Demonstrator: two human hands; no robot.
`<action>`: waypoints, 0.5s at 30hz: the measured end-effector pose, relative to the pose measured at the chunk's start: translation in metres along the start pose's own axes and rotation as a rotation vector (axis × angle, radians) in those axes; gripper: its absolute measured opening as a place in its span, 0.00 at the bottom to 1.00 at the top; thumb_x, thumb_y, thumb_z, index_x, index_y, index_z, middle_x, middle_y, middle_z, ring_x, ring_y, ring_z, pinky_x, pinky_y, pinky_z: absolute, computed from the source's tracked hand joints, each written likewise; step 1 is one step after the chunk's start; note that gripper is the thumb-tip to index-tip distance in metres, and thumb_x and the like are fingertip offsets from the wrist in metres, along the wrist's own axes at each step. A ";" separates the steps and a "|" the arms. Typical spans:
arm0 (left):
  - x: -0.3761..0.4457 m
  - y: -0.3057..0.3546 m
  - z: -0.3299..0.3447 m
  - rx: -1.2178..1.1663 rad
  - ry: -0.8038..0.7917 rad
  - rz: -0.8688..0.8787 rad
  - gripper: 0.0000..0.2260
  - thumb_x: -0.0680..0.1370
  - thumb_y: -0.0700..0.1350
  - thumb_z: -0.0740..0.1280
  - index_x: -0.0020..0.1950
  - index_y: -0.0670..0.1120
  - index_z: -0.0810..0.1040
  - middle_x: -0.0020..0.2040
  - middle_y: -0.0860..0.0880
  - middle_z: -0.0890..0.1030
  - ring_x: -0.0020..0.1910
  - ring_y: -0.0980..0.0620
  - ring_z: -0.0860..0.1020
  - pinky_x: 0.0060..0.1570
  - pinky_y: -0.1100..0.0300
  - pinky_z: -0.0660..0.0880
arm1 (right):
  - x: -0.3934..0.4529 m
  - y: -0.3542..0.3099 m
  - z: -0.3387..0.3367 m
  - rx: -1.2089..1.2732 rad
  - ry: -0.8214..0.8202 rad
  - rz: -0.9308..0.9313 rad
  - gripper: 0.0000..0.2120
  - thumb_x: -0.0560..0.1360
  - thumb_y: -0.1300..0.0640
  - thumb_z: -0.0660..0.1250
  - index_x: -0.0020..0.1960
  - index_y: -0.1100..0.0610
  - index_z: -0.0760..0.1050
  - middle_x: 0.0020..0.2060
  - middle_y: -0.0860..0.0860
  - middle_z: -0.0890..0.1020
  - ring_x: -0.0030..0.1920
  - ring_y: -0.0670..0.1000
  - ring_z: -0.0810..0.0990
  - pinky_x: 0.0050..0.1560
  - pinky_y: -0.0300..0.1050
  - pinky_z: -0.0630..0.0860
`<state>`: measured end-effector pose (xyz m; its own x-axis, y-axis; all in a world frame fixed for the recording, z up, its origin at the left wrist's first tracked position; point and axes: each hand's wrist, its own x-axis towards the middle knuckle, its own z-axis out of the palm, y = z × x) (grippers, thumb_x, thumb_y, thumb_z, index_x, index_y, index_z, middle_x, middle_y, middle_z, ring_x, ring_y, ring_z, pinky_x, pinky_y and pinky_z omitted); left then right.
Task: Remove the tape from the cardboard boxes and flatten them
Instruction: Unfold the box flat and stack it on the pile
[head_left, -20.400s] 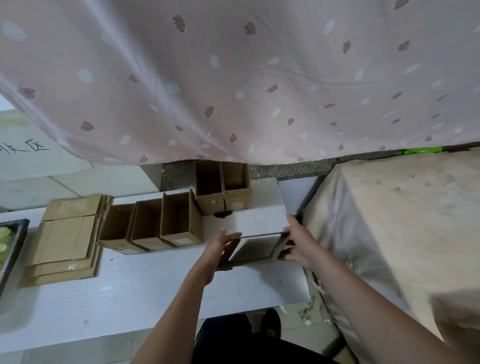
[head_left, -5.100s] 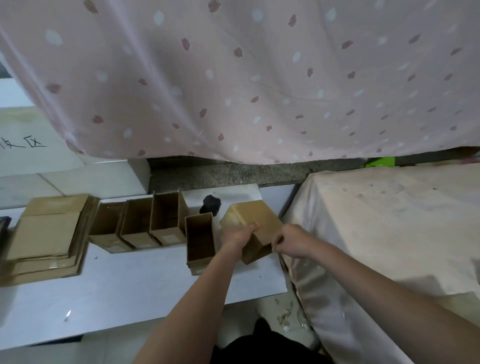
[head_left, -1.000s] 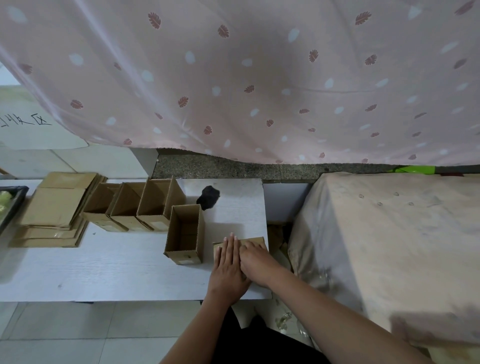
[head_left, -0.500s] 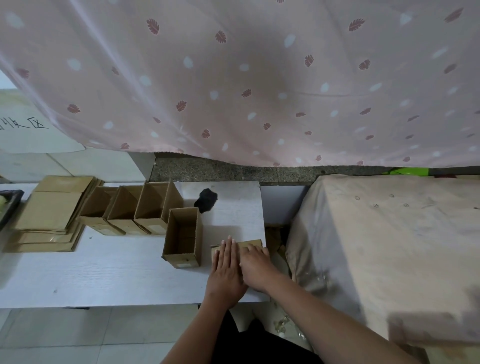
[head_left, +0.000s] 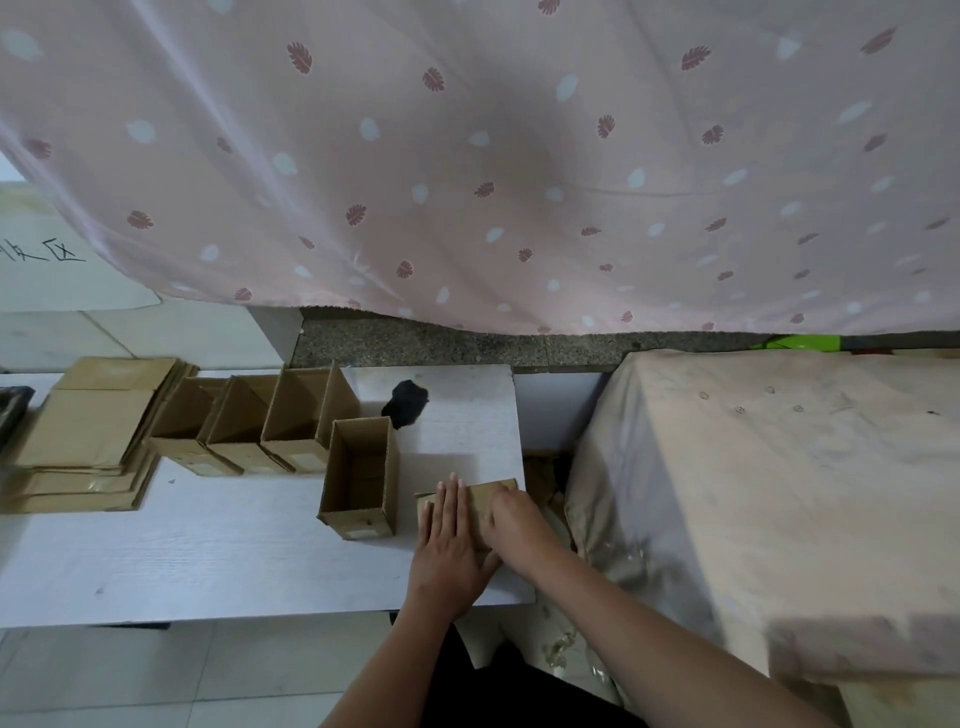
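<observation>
- The pink curtain (head_left: 467, 156) is hanging across the whole back, and a covered block (head_left: 779, 467) is sitting to my right.
- I am working at the white table (head_left: 208, 561), at its near right corner.
- A stack (head_left: 88, 431) of flat cardboard is lying at the far left, where I judge this piece belongs once it is done.
- Three open boxes (head_left: 249, 421) are standing in a row just beside the stack, touching one another; as far as I can see in, they are holding nothing.
- A fourth box (head_left: 361, 478) is standing open and apparently empty just left of my hands.
- I am pressing the flattened box (head_left: 496, 491) down onto the table, and most of it is hiding under my hands.
- My left hand (head_left: 449, 545) is lying spread flat, palm down, fingers together and straight.
- My right hand (head_left: 514, 525) is pressing beside it with fingers curled over the right edge, gripping nothing.
- To do this well, I judge I should be leaning weight over the creases and sliding outward, keeping the piece from slipping off the near table edge.
- A small black object (head_left: 405, 402) is sitting behind, well clear.
</observation>
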<state>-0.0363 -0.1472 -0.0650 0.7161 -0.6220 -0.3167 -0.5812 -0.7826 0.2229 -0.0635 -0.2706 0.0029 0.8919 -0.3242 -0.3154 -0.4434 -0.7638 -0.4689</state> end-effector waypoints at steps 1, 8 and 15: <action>0.000 0.000 0.000 0.000 -0.003 -0.001 0.48 0.68 0.76 0.26 0.76 0.44 0.24 0.75 0.48 0.22 0.76 0.50 0.25 0.72 0.54 0.23 | -0.001 0.000 -0.001 0.025 0.018 0.002 0.09 0.81 0.60 0.60 0.56 0.61 0.77 0.51 0.58 0.81 0.46 0.53 0.80 0.39 0.37 0.70; -0.002 0.000 -0.002 0.006 -0.007 0.005 0.46 0.71 0.75 0.31 0.75 0.44 0.24 0.75 0.47 0.23 0.76 0.48 0.26 0.76 0.52 0.30 | -0.005 0.004 -0.003 0.071 0.027 -0.048 0.11 0.81 0.59 0.60 0.63 0.57 0.68 0.56 0.57 0.76 0.54 0.55 0.76 0.47 0.43 0.71; -0.002 0.001 -0.007 0.035 -0.023 0.009 0.49 0.66 0.76 0.24 0.76 0.43 0.25 0.75 0.45 0.23 0.77 0.46 0.27 0.77 0.49 0.30 | -0.008 0.011 0.005 -0.012 0.027 -0.103 0.10 0.81 0.55 0.60 0.62 0.49 0.73 0.63 0.54 0.69 0.57 0.52 0.71 0.51 0.40 0.70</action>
<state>-0.0359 -0.1471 -0.0580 0.7016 -0.6282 -0.3362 -0.6013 -0.7752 0.1935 -0.0761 -0.2738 -0.0037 0.9350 -0.2581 -0.2432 -0.3479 -0.8006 -0.4879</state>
